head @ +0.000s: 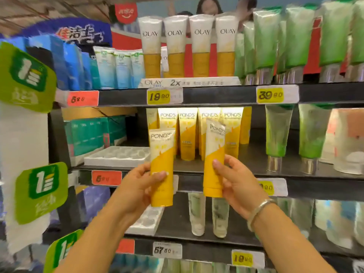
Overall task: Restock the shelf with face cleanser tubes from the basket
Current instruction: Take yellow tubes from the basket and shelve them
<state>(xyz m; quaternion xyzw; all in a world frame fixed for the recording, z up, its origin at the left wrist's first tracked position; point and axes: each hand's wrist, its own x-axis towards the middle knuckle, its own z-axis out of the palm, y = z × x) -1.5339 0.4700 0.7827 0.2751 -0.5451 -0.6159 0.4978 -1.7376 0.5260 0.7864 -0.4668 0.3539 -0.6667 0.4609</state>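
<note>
Supermarket shelving fills my view, black shelves [226,170] stacked with cleansers, and the row of Pond's tubes [199,133] on the middle shelf is my landmark. Just in front of that row, I hold one more yellow-and-white Pond's tube in each hand, caps down. My left hand [137,186] curls round the lower half of the left tube [162,166], thumb across its front. My right hand [236,182] pinches the right tube [213,160] near its cap end, and this one leans slightly. I cannot see the basket from here.

To place them well, I judge each tube should go in upright, label facing out, cap set flat on the shelf so it stands like the row behind. I would straighten the right tube before letting go, and set one down at a time so the standing tubes are not knocked over.

Open shelf lies in front of the row and to its left, beside the white plastic tray [118,156]. Above the row, the upper shelf's edge with its yellow price tag [159,96] hangs close to the tube tops, so I should slide in low. To the right of the row stand green tubes [277,133], well apart.
</note>
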